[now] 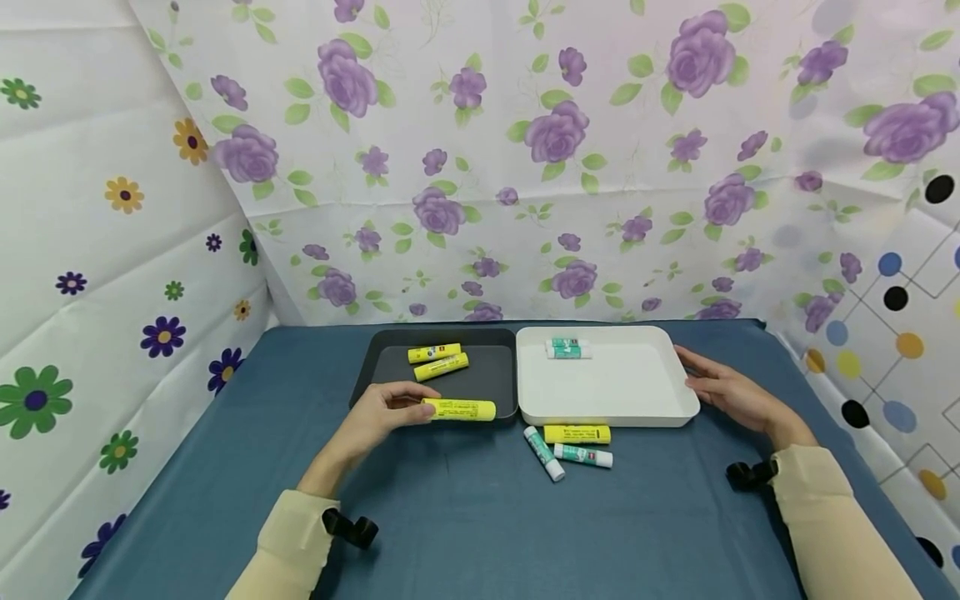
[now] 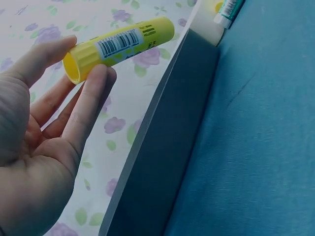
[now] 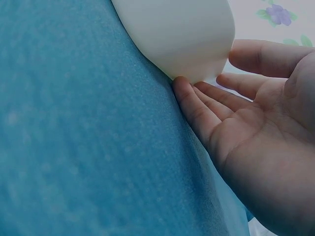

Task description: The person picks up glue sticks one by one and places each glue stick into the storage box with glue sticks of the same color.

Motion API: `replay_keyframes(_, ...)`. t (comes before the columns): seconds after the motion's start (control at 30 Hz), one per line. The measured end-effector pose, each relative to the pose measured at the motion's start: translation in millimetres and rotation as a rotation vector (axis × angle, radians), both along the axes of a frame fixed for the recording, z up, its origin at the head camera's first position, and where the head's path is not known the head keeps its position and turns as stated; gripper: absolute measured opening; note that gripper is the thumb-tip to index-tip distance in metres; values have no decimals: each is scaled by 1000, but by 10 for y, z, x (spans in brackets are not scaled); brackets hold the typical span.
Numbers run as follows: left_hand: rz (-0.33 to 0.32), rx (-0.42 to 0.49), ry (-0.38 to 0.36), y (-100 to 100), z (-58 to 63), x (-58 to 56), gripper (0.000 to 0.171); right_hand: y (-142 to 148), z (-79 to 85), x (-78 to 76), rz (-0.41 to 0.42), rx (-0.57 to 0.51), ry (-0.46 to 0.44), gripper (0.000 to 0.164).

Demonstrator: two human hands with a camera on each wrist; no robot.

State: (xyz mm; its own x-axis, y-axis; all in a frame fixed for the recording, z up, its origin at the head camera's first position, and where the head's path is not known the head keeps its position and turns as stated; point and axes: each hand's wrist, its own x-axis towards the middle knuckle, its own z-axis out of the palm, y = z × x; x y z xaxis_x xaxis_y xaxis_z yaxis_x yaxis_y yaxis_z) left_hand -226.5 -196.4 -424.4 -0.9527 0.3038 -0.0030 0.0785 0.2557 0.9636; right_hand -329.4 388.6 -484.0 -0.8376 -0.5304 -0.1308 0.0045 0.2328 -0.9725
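The left hand (image 1: 375, 414) pinches a yellow glue stick (image 1: 459, 409) over the black tray's (image 1: 495, 375) near edge, while the right hand (image 1: 731, 396), fingers relaxed, steadies the white tray (image 1: 637, 383).

Two trays (image 1: 420, 398) side by side — sticks (image 1: 576, 434) before

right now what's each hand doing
Left hand: pinching a yellow glue stick above the black tray.
Right hand: open, fingers against the white tray.
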Motion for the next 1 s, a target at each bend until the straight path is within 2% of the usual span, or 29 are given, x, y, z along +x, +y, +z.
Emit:
replay_keyframes(0.37,132,-4,12,2,88,-180,46,20,-5,-15,3,3,7,73)
replay_keyframes(0.77,180,-1,-2,-55,161,-381,48,7,-1,-6,6,4,13,73)
replay_keyframes(1.0,186,-33,-18,-83,158,-493,46,2,0,1,4,0,7,74)
